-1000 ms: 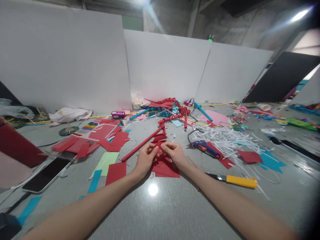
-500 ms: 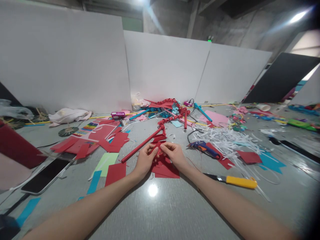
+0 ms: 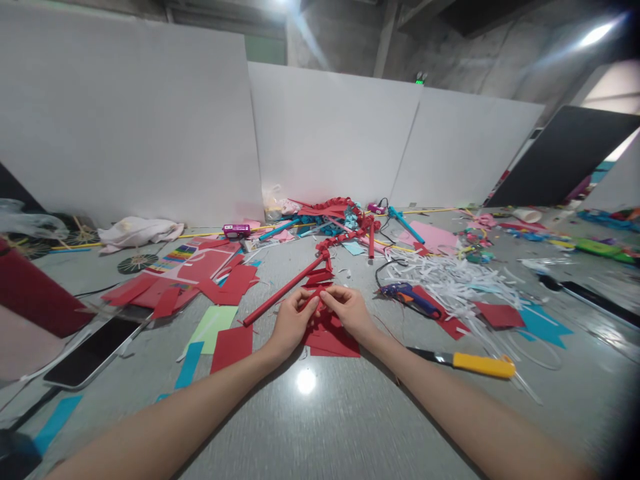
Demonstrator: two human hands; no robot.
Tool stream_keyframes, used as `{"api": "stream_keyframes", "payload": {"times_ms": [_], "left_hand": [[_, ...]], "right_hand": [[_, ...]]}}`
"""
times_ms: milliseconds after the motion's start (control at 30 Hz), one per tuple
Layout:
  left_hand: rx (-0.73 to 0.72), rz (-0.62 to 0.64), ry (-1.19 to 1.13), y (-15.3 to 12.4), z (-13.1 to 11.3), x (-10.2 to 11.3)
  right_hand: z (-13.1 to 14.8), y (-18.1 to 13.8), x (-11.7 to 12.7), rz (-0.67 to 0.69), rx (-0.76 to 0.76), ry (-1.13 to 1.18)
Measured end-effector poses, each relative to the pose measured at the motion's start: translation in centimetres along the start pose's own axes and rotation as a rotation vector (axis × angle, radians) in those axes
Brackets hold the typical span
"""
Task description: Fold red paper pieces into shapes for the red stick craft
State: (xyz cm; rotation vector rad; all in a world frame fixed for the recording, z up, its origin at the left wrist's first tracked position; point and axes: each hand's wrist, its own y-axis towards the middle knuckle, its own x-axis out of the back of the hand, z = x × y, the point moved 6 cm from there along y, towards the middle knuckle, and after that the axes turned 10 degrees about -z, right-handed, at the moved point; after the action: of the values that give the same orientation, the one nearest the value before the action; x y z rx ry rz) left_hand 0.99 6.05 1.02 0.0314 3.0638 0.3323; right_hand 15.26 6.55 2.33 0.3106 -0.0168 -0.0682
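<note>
My left hand (image 3: 291,323) and my right hand (image 3: 350,309) meet at the middle of the grey table (image 3: 320,413), both pinched on a small folded piece of red paper (image 3: 319,307). Under them lies a stack of red paper sheets (image 3: 333,339). A long red paper tube (image 3: 283,291) runs from just left of my left hand up toward a red paper chain (image 3: 330,248). What the fingertips hide of the folded piece cannot be made out.
A yellow-handled craft knife (image 3: 475,363) lies right of my right forearm. A blue glue gun (image 3: 407,293) and white paper shreds (image 3: 450,280) are behind it. Red sheets (image 3: 200,277), green paper (image 3: 213,325) and a phone (image 3: 93,350) sit on the left. White boards (image 3: 330,133) wall the back.
My fingers have shifted slightly on the red paper piece; the hands stay in the same place. Nothing else has moved.
</note>
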Motion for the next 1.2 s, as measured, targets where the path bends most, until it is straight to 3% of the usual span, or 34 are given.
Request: {"api": "stream_keyframes", "payload": {"times_ms": [800, 1200], "left_hand": [[0.035, -0.016, -0.011, -0.01, 0.29, 0.11], [0.067, -0.020, -0.076, 0.00, 0.43, 0.04]], "right_hand": [[-0.14, 0.14, 0.01, 0.027, 0.016, -0.073], [-0.55, 0.05, -0.05, 0.000, 0.011, 0.059]]}}
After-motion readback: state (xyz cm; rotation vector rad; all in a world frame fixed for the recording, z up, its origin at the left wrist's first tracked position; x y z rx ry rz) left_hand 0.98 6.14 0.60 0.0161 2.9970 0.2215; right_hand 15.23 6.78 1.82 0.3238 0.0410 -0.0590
